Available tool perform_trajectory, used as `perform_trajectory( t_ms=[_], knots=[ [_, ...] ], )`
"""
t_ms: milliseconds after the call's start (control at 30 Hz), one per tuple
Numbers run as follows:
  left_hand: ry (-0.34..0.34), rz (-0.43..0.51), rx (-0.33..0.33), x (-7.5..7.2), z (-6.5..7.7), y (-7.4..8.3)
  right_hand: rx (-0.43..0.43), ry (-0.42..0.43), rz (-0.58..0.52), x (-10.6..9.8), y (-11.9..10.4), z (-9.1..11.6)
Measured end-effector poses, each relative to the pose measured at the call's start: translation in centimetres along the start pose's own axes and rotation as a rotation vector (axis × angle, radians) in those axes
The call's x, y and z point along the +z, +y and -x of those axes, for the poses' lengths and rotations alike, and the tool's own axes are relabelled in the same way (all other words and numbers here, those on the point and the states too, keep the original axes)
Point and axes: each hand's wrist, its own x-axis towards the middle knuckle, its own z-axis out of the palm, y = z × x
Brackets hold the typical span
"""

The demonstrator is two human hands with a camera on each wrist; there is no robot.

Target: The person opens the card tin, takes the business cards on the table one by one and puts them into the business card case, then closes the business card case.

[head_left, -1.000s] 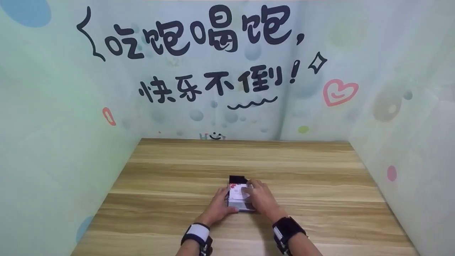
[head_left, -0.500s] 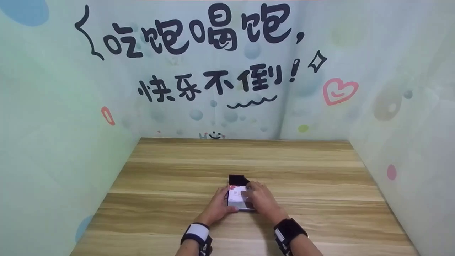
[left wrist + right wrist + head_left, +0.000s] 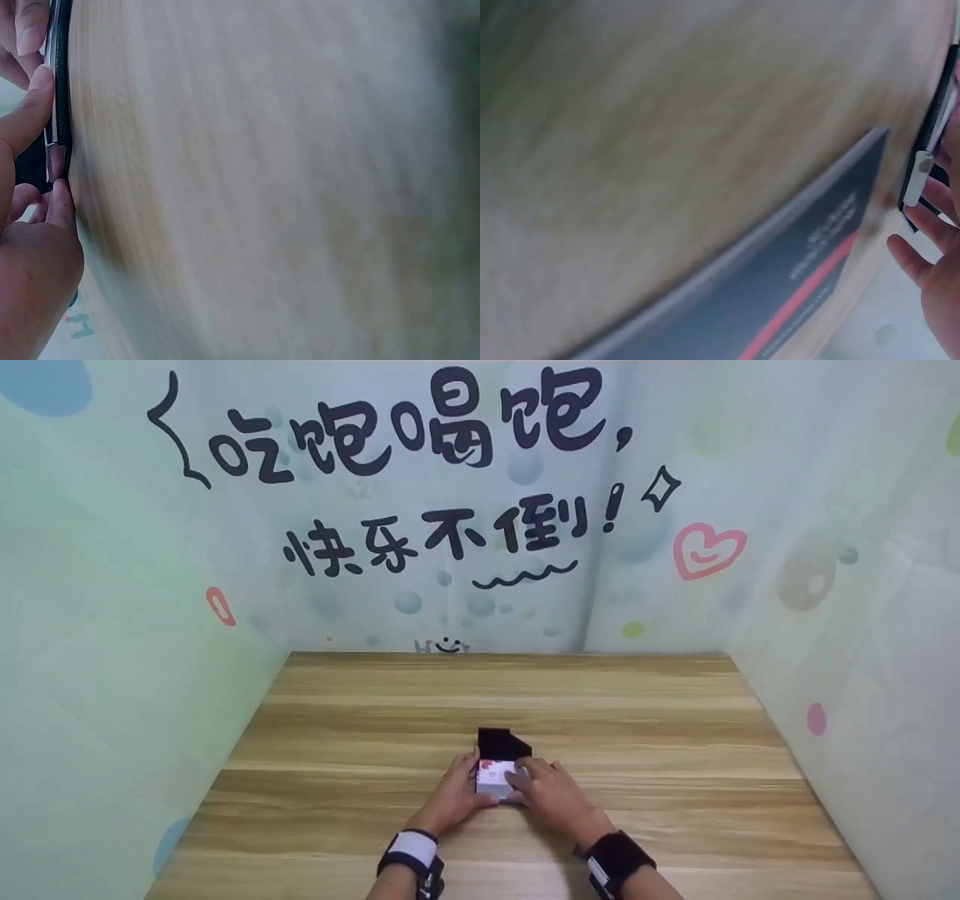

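Note:
In the head view a black card holder [image 3: 504, 743] lies opened up near the front middle of the wooden table. A white card [image 3: 492, 771] with red flowers at its corner sits on its near part, its lower end at a greyish pocket. My left hand [image 3: 452, 793] grips the holder's left side, thumb at its near edge. From the right, my right hand [image 3: 556, 795] holds the card, thumb and fingers at its right side. The holder's edge [image 3: 62, 97] shows side-on in the left wrist view, fingers around it. Part of the card is hidden under my right fingers.
The wooden table [image 3: 375, 697] is enclosed by printed cloth walls [image 3: 420, 607] at the back and sides. Both wrists wear straps [image 3: 619, 861]. A dark panel [image 3: 810, 255] with a red stripe looms close in the right wrist view.
The card has slid toward me along the holder, baring more black behind it. My right hand has come slightly nearer with it; the left hand keeps its grip.

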Motion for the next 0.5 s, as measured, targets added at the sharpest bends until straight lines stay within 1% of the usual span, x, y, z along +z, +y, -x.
perform_trajectory(
  t_ms=[133, 200, 367, 500],
  knots=[
    [-0.002, 0.028, 0.015, 0.0, 0.1, -0.2, -0.009, -0.040, 0.041, -0.3, -0.3, 0.1],
    [0.003, 0.016, 0.029, 0.1, 0.0, -0.2, -0.014, -0.049, 0.056, -0.4, -0.5, 0.1],
    [0.006, -0.016, 0.029, 0.2, -0.1, -0.2, -0.029, -0.022, 0.051, -0.7, -0.6, 0.0],
    [-0.002, 0.001, 0.020, 0.2, -0.2, -0.1, -0.021, -0.015, 0.034, -1.2, -0.8, -0.2]
  ],
)
